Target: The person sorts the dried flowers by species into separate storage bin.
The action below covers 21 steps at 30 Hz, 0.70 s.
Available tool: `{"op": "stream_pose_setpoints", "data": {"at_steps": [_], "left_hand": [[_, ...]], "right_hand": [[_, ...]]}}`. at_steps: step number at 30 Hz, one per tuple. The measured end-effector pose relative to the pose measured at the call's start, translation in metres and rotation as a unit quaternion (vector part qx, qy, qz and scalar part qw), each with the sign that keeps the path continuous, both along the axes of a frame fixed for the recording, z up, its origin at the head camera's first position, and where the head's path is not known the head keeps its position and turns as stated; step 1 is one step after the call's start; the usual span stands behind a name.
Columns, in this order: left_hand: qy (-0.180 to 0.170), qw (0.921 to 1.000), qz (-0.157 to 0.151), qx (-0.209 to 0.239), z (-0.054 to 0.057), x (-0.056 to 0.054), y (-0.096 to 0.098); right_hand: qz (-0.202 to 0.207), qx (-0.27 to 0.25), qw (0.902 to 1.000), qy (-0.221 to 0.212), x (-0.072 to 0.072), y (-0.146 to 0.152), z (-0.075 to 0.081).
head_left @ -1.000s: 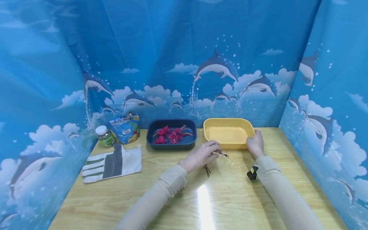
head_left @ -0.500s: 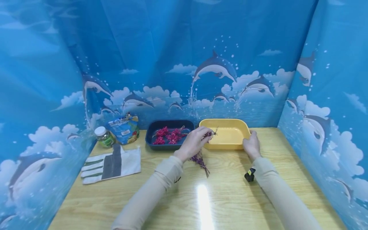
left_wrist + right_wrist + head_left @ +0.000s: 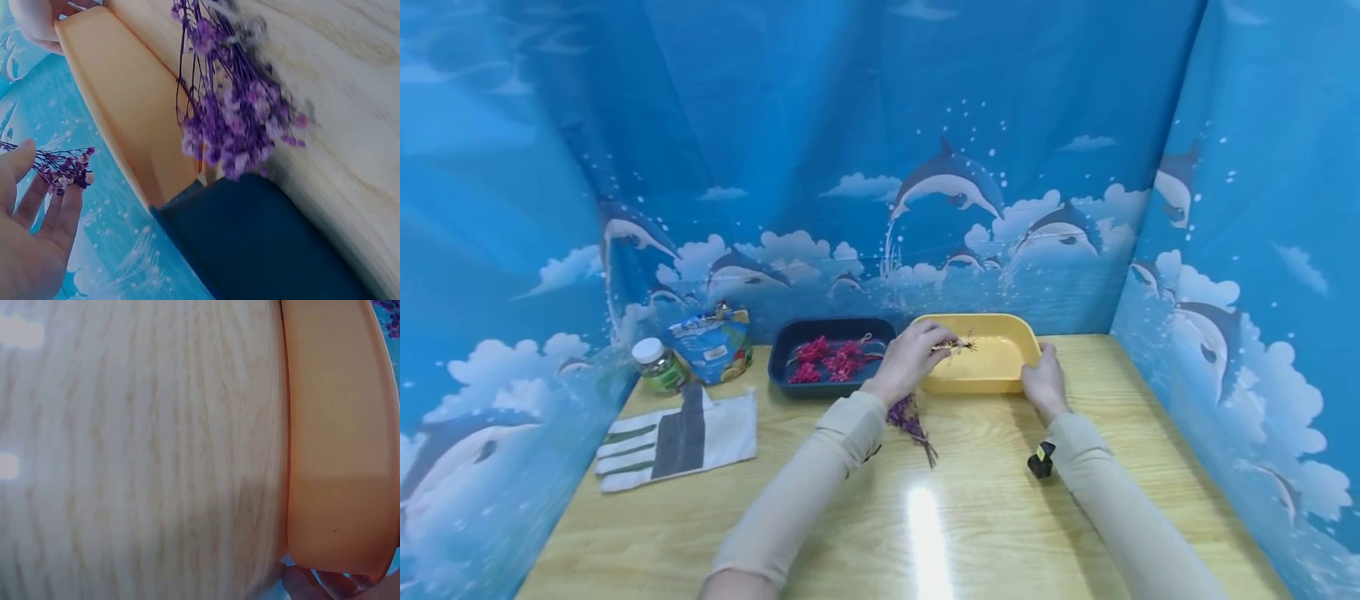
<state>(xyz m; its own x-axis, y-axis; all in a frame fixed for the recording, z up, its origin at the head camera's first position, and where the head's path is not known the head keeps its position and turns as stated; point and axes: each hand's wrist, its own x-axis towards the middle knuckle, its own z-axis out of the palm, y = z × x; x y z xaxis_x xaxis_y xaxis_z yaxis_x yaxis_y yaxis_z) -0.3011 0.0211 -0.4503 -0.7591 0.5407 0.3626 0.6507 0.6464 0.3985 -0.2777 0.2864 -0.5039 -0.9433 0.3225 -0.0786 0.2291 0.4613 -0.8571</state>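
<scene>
My left hand [image 3: 910, 358] pinches a small sprig of dried purple flowers [image 3: 65, 169] between thumb and fingers, above the left end of the yellow tub [image 3: 977, 385]. In the left wrist view the sprig's blossoms lie along the fingers. Below that hand, on the table, lies a fuller bunch of purple dried flowers [image 3: 231, 119], partly hidden by the hand in the head view. My right hand [image 3: 1045, 379] grips the right end of the yellow tub; only its fingers [image 3: 306, 584] show in the right wrist view, around the tub's end.
Left of the yellow tub stands a dark blue tub [image 3: 831, 389] holding pink dried flowers [image 3: 844, 360]. Farther left are a blue pouch [image 3: 711, 348], a white-capped jar [image 3: 662, 369] and a white, grey and green glove [image 3: 681, 437]. A dolphin-print curtain [image 3: 820, 192] backs the table.
My left hand has lifted the sprig from the table and carried it back over the yellow tub's left end, uncovering the bunch on the table. My right hand has kept its grip.
</scene>
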Motion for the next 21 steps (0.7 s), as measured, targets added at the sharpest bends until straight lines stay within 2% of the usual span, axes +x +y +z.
{"op": "stream_pose_setpoints", "data": {"at_steps": [10,16,21], "left_hand": [[0.03,0.9977,0.025,-0.054,-0.01,-0.004,0.014],[0.029,0.9972,0.041,-0.056,-0.018,-0.005,0.014],[0.018,0.9978,0.05,-0.039,-0.014,-0.006,0.014]], "right_hand": [[0.002,-0.009,1.0,-0.005,0.0,-0.002,-0.002],[0.001,-0.011,0.9999,-0.004,0.001,-0.004,-0.005],[0.002,-0.01,0.9999,-0.003,0.001,-0.001,-0.002]]}}
